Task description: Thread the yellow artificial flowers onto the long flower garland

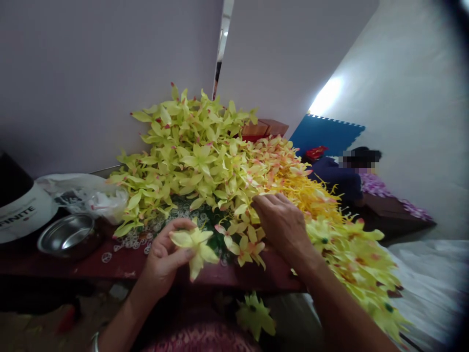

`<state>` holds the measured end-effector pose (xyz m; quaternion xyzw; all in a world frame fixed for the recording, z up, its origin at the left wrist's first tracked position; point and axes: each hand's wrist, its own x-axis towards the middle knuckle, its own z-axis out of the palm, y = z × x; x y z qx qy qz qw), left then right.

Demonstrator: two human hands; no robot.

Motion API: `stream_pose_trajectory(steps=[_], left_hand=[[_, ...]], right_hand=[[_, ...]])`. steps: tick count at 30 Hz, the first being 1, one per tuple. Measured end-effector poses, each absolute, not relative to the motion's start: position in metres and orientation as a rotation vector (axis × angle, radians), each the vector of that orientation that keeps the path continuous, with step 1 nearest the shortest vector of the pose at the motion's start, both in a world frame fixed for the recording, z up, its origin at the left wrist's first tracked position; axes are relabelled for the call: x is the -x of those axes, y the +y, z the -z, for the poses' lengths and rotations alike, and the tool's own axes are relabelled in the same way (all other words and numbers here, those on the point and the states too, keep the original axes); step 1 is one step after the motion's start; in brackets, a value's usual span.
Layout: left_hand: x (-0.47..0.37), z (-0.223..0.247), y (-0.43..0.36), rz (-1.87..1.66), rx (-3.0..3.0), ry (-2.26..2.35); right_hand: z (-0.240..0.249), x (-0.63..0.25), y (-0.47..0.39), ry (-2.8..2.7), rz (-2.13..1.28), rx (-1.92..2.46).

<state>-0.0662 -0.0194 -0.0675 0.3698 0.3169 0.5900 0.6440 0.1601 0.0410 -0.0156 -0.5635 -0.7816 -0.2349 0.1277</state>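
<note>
My left hand (pixel 166 256) pinches a yellow-green artificial flower (pixel 195 244) between thumb and fingers, above the front edge of the dark red table (pixel 120 264). To the right, my right hand (pixel 280 220) reaches into the pile at the border of the pink-tipped blossoms (pixel 276 156) and the yellow-green petals (pixel 198 156). Its fingertips are bent down among the flowers, so what they touch is hidden. Orange-yellow strands (pixel 298 188) lie just beyond that hand. Small clear plastic rings (pixel 150 230) are scattered behind my left hand.
A metal bowl (pixel 69 234), a plastic bag (pixel 106 203) and a white-and-black container (pixel 25 210) stand at the left. Finished-looking yellow flowers (pixel 362 264) heap at the right edge. A person in dark blue (pixel 337 178) bends near purple flowers (pixel 377 186).
</note>
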Motion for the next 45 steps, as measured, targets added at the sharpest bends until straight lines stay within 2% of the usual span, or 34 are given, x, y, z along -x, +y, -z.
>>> stream_pose_trajectory(steps=[4, 7, 16, 21, 25, 35, 45], left_hand=[[0.065, 0.065, -0.021, -1.389, -0.824, 0.716], [0.065, 0.065, -0.021, -1.403, -0.827, 0.733], [0.062, 0.066, -0.021, -1.431, -0.874, 0.821], [0.06, 0.065, -0.021, -1.444, -0.876, 0.868], [0.061, 0.066, -0.021, -1.441, -0.895, 0.857], [0.06, 0.064, -0.021, -1.446, -0.904, 0.86], [0.061, 0.066, -0.02, -1.424, -0.947, 0.868]], right_hand=[[0.009, -0.174, 0.044, -2.045, 0.6, 1.433], [0.004, -0.178, 0.042, -1.815, 0.34, 1.251], [0.004, -0.131, 0.008, -1.064, -1.084, 0.868], [0.021, -0.097, -0.003, -0.894, -1.502, 0.77], [0.028, -0.086, -0.006, -0.868, -1.565, 0.793], [0.038, -0.083, -0.012, -0.988, -1.44, 0.838], [0.035, -0.088, -0.015, -0.864, -1.395, 0.762]])
